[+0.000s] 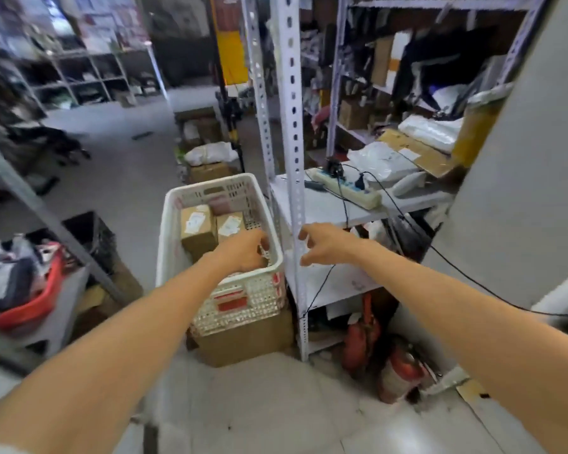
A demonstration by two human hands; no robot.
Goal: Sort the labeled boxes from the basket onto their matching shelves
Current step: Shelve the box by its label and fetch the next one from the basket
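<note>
Closest to the person, on the pale tiled floor, two red fire extinguishers (397, 371) lie by the foot of a white metal shelf unit (291, 126). Just left of that unit a white plastic basket (166, 244) sits on top of a brown cardboard carton (246, 339).

Both bare arms reach forward. The left hand (245, 252) is down inside the basket, against its right wall, fingers curled downward; from where I stand I cannot tell whether they have hold of anything. The right hand (325, 244) hangs in the air just beside the shelf unit's front upright, fingers spread and loosely bent, holding nothing.

Beyond the left hand, two brown labeled boxes (197, 229) stand side by side in the basket, white labels facing up, with something reddish behind them.

Off to the left a red tub (30, 306) of odds and ends rests on a grey surface, a black crate (92, 234) behind it.

On the shelf board level with the basket's far end lies a white power strip (345, 188) with black cables running off it, and past that, white plastic parcels (381, 158). Farther back, more shelving (89, 73) lines the blurred rear of the room.
</note>
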